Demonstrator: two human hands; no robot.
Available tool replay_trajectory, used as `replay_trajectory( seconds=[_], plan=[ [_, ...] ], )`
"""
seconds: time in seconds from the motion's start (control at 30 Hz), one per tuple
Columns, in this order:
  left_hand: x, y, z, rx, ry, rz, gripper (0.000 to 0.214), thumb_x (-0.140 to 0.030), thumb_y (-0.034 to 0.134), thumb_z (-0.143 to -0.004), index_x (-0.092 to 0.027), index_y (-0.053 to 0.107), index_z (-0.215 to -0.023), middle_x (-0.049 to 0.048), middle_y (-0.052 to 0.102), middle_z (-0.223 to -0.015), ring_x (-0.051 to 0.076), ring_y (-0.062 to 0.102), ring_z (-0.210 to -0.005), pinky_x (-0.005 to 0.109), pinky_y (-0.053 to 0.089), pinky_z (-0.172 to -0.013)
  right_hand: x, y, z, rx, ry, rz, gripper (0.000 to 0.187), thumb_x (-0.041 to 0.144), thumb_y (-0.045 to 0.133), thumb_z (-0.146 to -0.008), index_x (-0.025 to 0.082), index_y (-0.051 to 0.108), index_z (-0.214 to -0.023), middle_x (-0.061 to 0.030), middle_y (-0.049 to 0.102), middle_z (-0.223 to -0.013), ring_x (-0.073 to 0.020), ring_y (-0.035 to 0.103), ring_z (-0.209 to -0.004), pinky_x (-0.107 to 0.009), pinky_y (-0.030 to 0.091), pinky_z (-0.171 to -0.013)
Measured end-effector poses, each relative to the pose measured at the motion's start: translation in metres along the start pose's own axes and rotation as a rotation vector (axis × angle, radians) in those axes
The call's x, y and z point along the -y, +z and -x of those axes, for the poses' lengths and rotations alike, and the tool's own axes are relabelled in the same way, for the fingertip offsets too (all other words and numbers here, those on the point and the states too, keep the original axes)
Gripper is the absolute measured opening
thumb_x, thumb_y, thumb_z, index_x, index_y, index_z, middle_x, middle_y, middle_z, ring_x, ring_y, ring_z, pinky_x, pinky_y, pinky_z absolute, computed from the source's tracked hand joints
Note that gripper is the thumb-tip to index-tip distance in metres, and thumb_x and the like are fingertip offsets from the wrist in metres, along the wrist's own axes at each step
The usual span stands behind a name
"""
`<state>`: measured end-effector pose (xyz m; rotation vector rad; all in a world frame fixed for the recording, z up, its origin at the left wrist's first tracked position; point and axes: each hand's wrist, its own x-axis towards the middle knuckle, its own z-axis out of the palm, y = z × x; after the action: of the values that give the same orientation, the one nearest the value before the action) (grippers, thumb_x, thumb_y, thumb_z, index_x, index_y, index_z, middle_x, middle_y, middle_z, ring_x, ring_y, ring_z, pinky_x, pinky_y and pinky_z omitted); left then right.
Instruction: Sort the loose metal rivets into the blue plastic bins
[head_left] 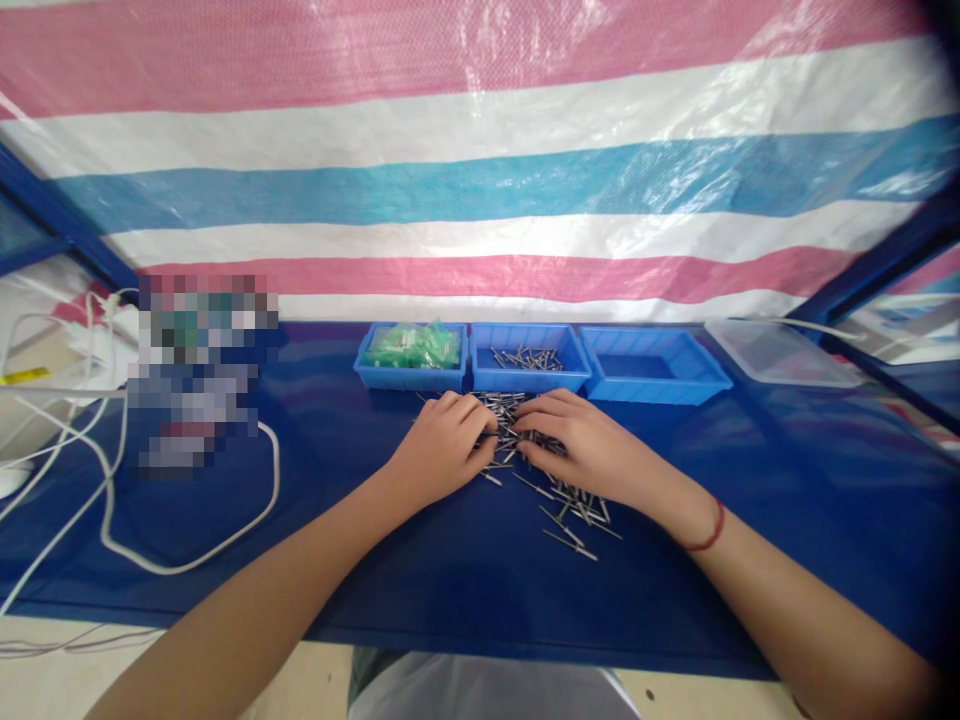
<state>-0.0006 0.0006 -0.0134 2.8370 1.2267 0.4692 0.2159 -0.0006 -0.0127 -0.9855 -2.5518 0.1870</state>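
A loose pile of metal blind rivets (577, 500) lies on the blue table in front of the trays. My left hand (444, 445) reaches into the pile from the left, its fingers curled down around some rivets. From the right, my right hand (581, 440) bends over the pile with several rivets between its thumb and fingers. The two hands face each other, a narrow strip of rivets showing between them. Fingertips of both hands are partly hidden. Behind them, the middle blue tray (525, 380) holds more rivets.
The left blue tray (409, 380) contains green plastic packets (412, 346). A third blue tray (660, 385) stands at the right, beside a clear plastic lid (780, 352). White cables (187, 568) loop over the table's left side. A striped plastic sheet (480, 190) hangs behind.
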Motion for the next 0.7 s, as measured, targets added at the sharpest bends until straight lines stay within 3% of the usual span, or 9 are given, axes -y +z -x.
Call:
replay_trajectory(
  seconds=[0.17, 0.4, 0.7],
  plan=[
    [0.004, 0.005, 0.001, -0.025, -0.048, -0.043, 0.032, -0.030, 0.042, -0.093, -0.022, 0.052, -0.123, 0.0054, 0.054, -0.127, 0.023, 0.047, -0.107, 0.037, 0.038, -0.083, 0.000, 0.007, -0.005, -0.082, 0.052, 0.054, 0.023, 0.025, 0.047, -0.091, 0.018, 0.063, -0.107, -0.0098, 0.064, -0.112, -0.0241, 0.055, -0.103, -0.042, 0.044, -0.090],
    [0.003, 0.003, 0.001, 0.027, -0.031, -0.043, 0.024, -0.031, 0.041, -0.094, -0.021, 0.060, -0.106, 0.0058, 0.058, -0.115, 0.022, 0.050, -0.099, 0.034, 0.038, -0.078, 0.002, 0.015, -0.012, -0.083, 0.166, 0.080, 0.021, 0.028, 0.048, -0.092, 0.018, 0.066, -0.092, -0.0080, 0.067, -0.098, -0.0226, 0.055, -0.094, -0.037, 0.041, -0.083],
    [0.002, 0.004, 0.001, 0.033, -0.036, -0.002, 0.023, -0.031, 0.042, -0.093, -0.020, 0.060, -0.103, 0.0064, 0.057, -0.111, 0.022, 0.049, -0.097, 0.033, 0.037, -0.077, 0.004, 0.021, -0.020, -0.065, 0.237, 0.148, 0.019, 0.022, 0.051, -0.088, 0.019, 0.069, -0.092, -0.0087, 0.064, -0.093, -0.0221, 0.053, -0.086, -0.035, 0.038, -0.079]
  ],
)
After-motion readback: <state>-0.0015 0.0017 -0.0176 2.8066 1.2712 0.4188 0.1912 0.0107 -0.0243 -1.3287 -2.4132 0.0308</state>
